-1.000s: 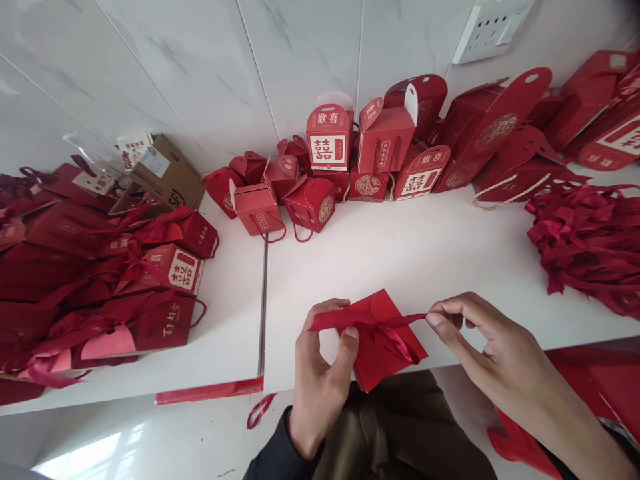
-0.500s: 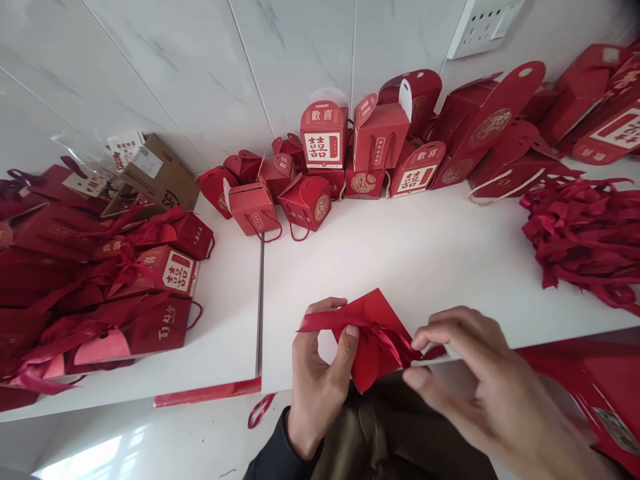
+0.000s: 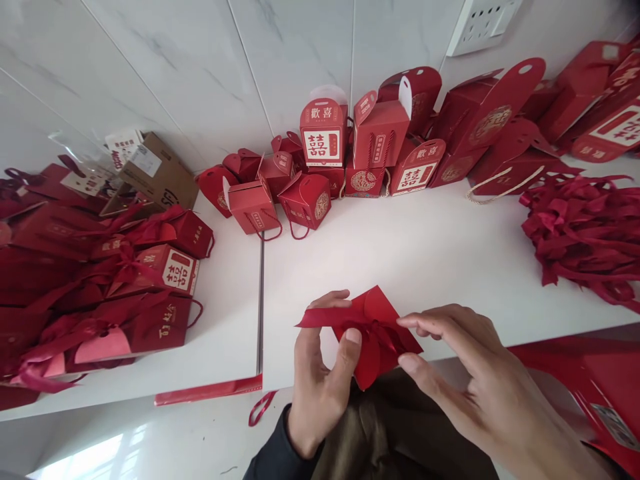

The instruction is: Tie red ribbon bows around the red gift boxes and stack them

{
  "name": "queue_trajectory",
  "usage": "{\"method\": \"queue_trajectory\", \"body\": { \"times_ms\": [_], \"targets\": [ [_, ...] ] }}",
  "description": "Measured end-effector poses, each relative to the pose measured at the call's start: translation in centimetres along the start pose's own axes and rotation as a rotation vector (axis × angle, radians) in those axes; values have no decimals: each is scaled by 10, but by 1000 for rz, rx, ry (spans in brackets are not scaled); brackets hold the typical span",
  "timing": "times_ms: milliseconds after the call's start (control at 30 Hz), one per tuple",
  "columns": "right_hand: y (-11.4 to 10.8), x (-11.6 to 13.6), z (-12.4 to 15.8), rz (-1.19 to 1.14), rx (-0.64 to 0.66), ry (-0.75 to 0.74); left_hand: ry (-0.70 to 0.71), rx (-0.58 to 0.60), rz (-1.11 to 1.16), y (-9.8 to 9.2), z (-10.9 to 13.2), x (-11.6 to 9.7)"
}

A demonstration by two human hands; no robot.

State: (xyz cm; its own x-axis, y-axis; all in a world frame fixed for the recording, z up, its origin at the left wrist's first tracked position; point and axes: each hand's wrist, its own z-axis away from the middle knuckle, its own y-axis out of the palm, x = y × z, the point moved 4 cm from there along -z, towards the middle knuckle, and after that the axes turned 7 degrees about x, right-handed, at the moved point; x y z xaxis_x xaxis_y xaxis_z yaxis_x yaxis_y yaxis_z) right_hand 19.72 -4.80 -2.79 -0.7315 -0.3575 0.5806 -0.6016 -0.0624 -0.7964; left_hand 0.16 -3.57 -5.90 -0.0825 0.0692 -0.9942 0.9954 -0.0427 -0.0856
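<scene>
A small red gift box [image 3: 380, 313] sits at the near edge of the white table [image 3: 425, 260], with a red ribbon [image 3: 325, 318] knotted across it. My left hand [image 3: 317, 373] pinches the ribbon at the knot between thumb and forefinger, and one ribbon end sticks out to the left. My right hand [image 3: 465, 363] reaches in from the right. Its thumb and forefinger are apart and touch the box's right corner by the ribbon loops, gripping nothing that I can make out.
Several red gift boxes [image 3: 323, 137] line the tiled wall at the back. A heap of ribboned red bags [image 3: 100, 280] and a brown carton [image 3: 160, 173] fill the left. Loose red ribbons [image 3: 585, 233] pile up at right. A ribbon strip [image 3: 210, 391] lies on the front edge.
My right hand let go of the ribbon end it held taut to the right and came back to the box's right corner. The left hand has kept its pinch.
</scene>
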Motion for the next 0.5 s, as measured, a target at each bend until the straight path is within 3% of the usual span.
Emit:
{"method": "queue_trajectory", "body": {
  "times_ms": [200,500],
  "targets": [
    [-1,-13,2,-24,13,50,-34,-110,36,-3,-9,2],
    [-4,-11,-1,-4,19,16,-51,-144,30,-5,-8,3]
  ]
}}
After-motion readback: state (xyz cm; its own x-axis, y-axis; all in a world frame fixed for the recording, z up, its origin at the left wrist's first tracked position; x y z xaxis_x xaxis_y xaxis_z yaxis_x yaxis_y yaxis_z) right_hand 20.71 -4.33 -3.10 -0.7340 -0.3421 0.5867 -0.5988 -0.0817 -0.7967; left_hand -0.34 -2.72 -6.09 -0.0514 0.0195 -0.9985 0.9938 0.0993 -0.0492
